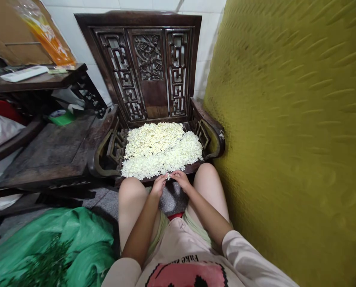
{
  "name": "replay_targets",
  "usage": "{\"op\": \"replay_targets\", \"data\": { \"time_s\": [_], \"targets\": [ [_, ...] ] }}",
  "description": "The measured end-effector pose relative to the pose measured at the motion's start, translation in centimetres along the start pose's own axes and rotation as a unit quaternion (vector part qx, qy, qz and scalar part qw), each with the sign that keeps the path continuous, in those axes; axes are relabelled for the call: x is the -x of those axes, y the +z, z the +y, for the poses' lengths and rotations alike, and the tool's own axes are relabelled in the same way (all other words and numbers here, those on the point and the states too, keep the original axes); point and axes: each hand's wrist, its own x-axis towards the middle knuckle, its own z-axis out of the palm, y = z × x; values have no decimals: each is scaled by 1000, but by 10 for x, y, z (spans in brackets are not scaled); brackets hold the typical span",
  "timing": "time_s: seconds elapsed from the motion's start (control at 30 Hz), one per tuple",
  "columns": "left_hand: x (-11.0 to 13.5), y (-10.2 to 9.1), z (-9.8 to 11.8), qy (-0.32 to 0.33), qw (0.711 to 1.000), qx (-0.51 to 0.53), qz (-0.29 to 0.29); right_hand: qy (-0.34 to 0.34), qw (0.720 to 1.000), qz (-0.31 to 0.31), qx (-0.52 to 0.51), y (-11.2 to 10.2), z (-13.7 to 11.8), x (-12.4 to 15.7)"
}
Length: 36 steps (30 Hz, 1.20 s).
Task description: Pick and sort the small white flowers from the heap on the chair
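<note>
A carved dark wooden chair (149, 59) stands in front of me, its seat covered with a heap of small white flower buds (161, 148). My left hand (159, 184) and my right hand (180, 179) meet just below the seat's front edge, between my knees. Both are closed in a pinch, fingertips touching around a tiny white bud (168, 175). Which fingers actually carry it is too small to make out.
A yellow-green textured wall (291, 131) rises close on the right. To the left stands a dark wooden side table (52, 147), with a shelf (37, 79) behind it bearing a white remote and an orange plastic bag. A green sack (61, 247) with leafy stems lies on the floor at lower left.
</note>
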Motion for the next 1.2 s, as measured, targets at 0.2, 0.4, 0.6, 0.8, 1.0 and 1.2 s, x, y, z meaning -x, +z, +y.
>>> {"op": "replay_targets", "data": {
  "time_s": [0.2,0.4,0.6,0.8,1.0,1.2],
  "targets": [
    [-1,1,0,-12,1000,-8,2,-29,996,-52,59,-2,4,0],
    [3,3,1,-23,999,-4,-22,-44,996,-17,81,-4,10,-3],
    [6,5,2,3,998,-49,-26,-35,998,40,39,-4,10,-5],
    [8,7,3,21,998,-59,-17,-5,999,51,-3,-4,10,-4],
    [7,7,1,42,996,-84,9,-3,999,48,9,-3,7,-1],
    [5,6,0,47,996,-73,19,-8,999,45,12,-2,7,-1]
  ]
}}
